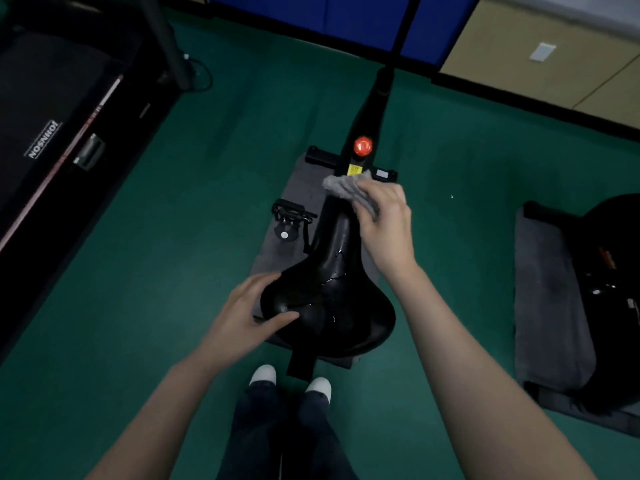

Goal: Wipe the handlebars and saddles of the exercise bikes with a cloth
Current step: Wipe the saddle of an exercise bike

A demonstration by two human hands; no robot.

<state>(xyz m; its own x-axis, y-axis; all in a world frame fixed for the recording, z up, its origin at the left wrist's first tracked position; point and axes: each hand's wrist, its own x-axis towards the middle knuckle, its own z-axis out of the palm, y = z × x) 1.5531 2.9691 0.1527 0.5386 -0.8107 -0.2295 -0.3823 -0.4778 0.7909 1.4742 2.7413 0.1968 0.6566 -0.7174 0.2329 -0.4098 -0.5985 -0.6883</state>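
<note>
A black bike saddle (332,296) fills the middle of the view, shiny and wet in places. My right hand (384,223) grips a crumpled grey cloth (346,187) and presses it on the saddle's narrow nose. My left hand (247,313) holds the saddle's wide rear left side, fingers and thumb curled over its edge. Beyond the nose the bike's black frame (367,112) runs away from me, with a red knob (362,146) on it. The handlebars are out of view.
A grey mat (301,188) lies under the bike on the green floor, with a pedal (292,211) left of the frame. A black treadmill (52,133) stands on the left. Another black machine (609,306) on a grey mat sits at the right. My feet (291,379) stand behind the saddle.
</note>
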